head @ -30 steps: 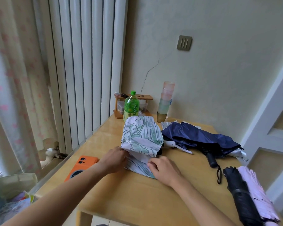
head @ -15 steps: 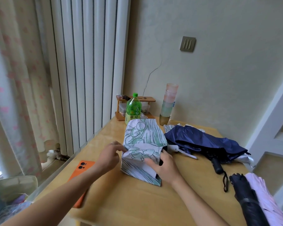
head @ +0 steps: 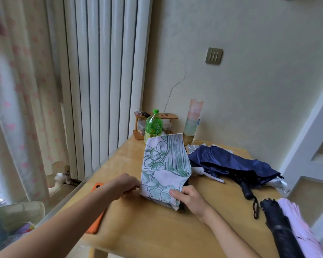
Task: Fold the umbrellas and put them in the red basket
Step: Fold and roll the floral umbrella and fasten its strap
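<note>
A white umbrella with green drawings (head: 165, 168) stands half-collapsed on the wooden table (head: 149, 233). My left hand (head: 126, 185) pinches a fold of its canopy at the left edge. My right hand (head: 191, 199) grips the lower right part of the fabric, thumb on top. A navy umbrella (head: 229, 163) with a black handle lies loose just to the right. At the right table edge lies a pink and black umbrella (head: 287, 228). No red basket is in view.
An orange phone (head: 97, 218) lies under my left forearm. A green bottle (head: 154, 127), a small wooden rack (head: 168, 116) and stacked cups (head: 193, 118) stand at the table's back. A white radiator and curtain fill the left. A bin (head: 17, 215) sits on the floor.
The canopy stands taller and narrower than a second ago. Both hands have moved onto its lower edges, the left at the left fold, the right at the lower right corner. The view has tilted up.
</note>
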